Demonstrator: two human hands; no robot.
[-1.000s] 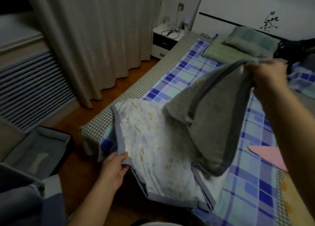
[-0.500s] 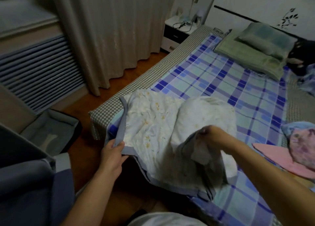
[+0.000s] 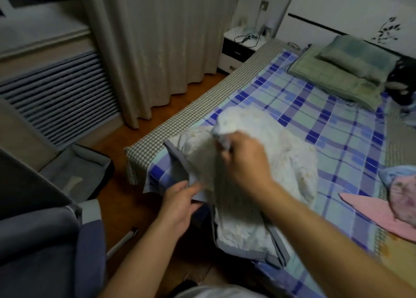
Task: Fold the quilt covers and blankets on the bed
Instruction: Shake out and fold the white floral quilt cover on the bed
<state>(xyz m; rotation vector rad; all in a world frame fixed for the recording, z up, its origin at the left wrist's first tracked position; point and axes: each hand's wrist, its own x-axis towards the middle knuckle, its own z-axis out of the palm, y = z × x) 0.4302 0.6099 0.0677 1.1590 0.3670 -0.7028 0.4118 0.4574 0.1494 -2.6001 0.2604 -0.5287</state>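
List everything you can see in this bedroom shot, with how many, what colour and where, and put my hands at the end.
quilt cover: one, white with grey border, bed's near corner
bed sheet: one, blue plaid, over the bed
pillows: two stacked, green, by the headboard
pink cloth: one, right edge of bed
nightstand: one, white, beside the bed head
curtain: one, beige, left of the bed
left hand: grips the grey border
right hand: grips a bunched fold

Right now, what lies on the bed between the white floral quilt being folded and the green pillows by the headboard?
In the head view, only bare blue plaid sheet lies between the white floral quilt and the green pillows.
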